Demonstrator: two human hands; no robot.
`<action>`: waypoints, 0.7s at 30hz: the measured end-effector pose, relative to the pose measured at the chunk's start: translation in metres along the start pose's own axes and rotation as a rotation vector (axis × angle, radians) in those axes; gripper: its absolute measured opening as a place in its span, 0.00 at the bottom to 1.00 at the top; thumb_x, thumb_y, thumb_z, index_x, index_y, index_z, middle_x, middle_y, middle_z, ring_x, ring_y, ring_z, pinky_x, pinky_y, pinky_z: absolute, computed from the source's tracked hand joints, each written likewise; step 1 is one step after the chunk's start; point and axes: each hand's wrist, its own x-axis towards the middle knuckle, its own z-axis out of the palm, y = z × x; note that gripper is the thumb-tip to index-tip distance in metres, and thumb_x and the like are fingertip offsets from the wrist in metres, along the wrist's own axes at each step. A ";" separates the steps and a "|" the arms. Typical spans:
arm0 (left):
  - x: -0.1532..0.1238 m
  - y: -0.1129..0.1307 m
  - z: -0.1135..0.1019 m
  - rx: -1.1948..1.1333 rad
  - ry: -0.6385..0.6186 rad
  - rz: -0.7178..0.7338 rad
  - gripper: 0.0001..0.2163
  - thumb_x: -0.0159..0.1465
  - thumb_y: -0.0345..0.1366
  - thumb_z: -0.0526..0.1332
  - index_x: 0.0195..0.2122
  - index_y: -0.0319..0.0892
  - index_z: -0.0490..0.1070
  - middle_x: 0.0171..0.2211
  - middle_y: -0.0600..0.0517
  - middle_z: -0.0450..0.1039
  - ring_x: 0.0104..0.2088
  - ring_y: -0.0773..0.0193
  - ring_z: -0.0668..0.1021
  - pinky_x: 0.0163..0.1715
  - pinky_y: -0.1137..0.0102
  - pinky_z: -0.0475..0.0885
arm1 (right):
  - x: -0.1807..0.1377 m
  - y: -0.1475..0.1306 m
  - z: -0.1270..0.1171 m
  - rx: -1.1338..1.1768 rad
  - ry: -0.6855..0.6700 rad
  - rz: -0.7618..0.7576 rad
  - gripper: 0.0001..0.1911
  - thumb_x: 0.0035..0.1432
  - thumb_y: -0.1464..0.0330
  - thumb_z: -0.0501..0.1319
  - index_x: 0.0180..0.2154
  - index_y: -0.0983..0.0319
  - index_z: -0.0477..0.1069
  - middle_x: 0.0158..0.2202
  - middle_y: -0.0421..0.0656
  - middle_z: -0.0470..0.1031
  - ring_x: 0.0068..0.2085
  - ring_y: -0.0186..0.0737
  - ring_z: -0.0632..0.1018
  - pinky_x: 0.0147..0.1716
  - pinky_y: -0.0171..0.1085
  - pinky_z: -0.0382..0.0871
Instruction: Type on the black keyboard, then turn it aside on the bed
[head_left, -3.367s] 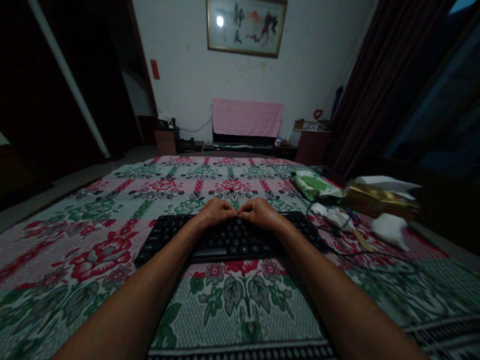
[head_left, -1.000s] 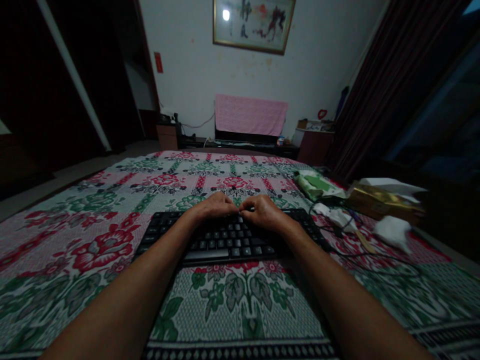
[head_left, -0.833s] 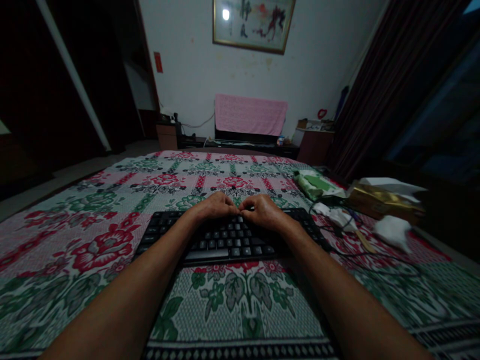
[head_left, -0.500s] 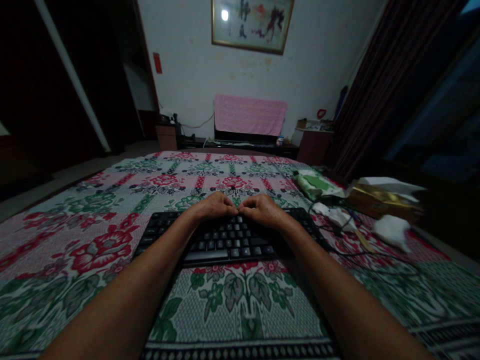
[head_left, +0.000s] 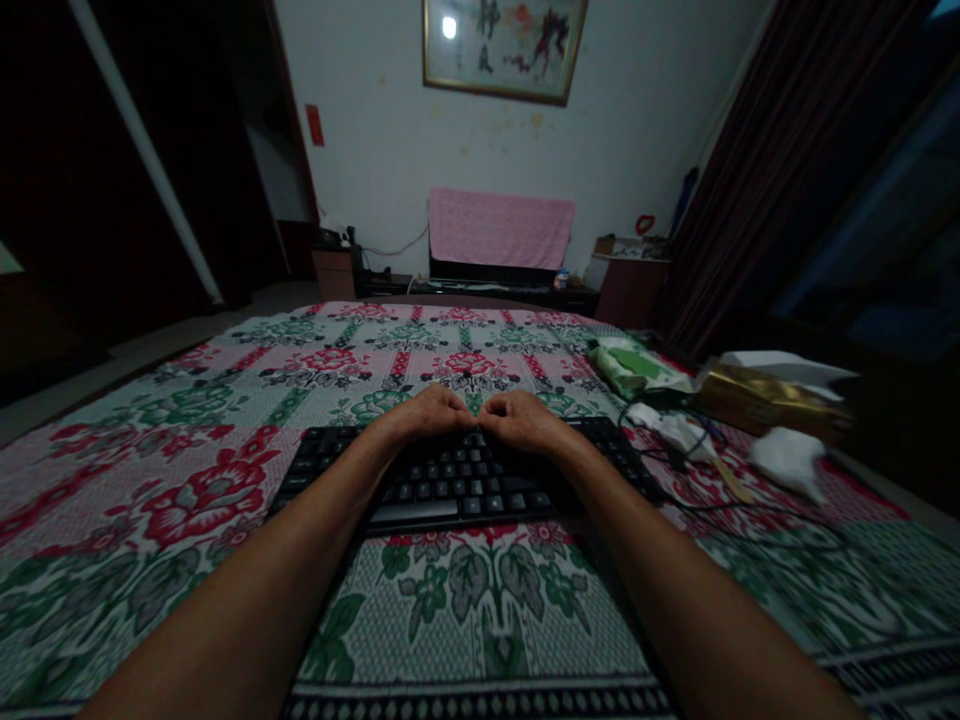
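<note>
A black keyboard [head_left: 457, 480] lies on a bed covered with a floral spread [head_left: 187, 480]. Both my hands rest on its far rows, side by side. My left hand [head_left: 430, 412] and my right hand [head_left: 523, 420] meet at the thumbs near the keyboard's middle. The fingers of both are curled down and pressed together over the keys. Their tips are hidden behind the knuckles, so whatever is between them does not show. My forearms reach in from the bottom of the view.
To the right on the bed lie a green-and-white packet [head_left: 634, 368], a black cable [head_left: 720, 505], crumpled white tissue [head_left: 784, 460] and a golden box [head_left: 765, 398]. Beyond the bed stands a low cabinet with a pink cloth [head_left: 501, 228]. Dark curtains hang at the right.
Both hands stay on the same spot of the keyboard, with only slight finger and head movement.
</note>
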 end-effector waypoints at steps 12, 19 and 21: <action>-0.001 0.012 0.001 0.079 0.114 -0.043 0.12 0.43 0.38 0.58 0.25 0.34 0.72 0.13 0.57 0.61 0.14 0.76 0.59 0.14 0.77 0.53 | 0.000 -0.011 -0.010 0.014 -0.067 0.169 0.12 0.44 0.65 0.52 0.23 0.66 0.69 0.19 0.39 0.66 0.21 0.28 0.65 0.17 0.27 0.51; 0.000 0.008 0.000 0.054 0.086 0.026 0.13 0.43 0.39 0.58 0.24 0.34 0.72 0.14 0.56 0.62 0.14 0.76 0.59 0.14 0.77 0.53 | -0.001 -0.012 -0.010 0.023 -0.064 0.191 0.12 0.44 0.65 0.51 0.24 0.66 0.70 0.19 0.39 0.66 0.21 0.28 0.65 0.17 0.27 0.52; 0.001 0.007 0.000 0.058 0.082 0.035 0.12 0.43 0.39 0.58 0.24 0.34 0.72 0.13 0.57 0.61 0.14 0.76 0.59 0.14 0.78 0.53 | 0.000 -0.010 -0.009 0.035 -0.064 0.197 0.12 0.43 0.66 0.51 0.24 0.66 0.70 0.19 0.39 0.66 0.22 0.28 0.66 0.18 0.27 0.53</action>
